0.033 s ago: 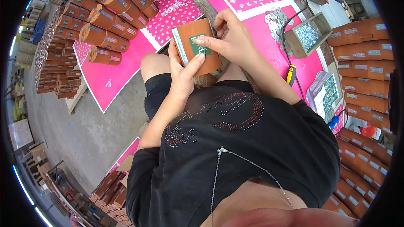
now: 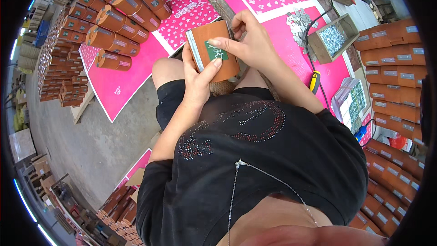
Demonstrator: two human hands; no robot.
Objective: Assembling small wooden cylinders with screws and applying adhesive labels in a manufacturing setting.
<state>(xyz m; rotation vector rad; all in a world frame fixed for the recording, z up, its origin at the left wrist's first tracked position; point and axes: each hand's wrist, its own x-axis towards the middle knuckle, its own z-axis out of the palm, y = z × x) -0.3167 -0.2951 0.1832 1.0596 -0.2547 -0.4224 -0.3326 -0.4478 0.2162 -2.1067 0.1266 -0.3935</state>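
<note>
**Green label pressed onto a brown box**

A brown box (image 2: pixel 210 50) is held over the lap, above the knees. It is cradled by the left hand (image 2: pixel 196 79), closed about its lower edge with the thumb laid up against the front face. The right hand (image 2: pixel 248 41) is curled over the top right of the box, its forefinger stretched flat across a small green label (image 2: pixel 215 51) on the front. Both hands are thus clamped on the box, close together and nearly touching.

The label is judged best seated by being kept square to the box edges and rubbed down from the middle outward, with the box steadied from below so that it cannot twist.

Beyond the hands, pink sheets (image 2: pixel 136 70) are spread on the floor. Rows of like brown boxes (image 2: pixel 114 18) are stacked at the far left of the sheets, more at the right edge (image 2: pixel 391 64). A wooden tray of small metal parts (image 2: pixel 332 38) and a yellow-handled tool (image 2: pixel 315 81) lie to the right.
</note>
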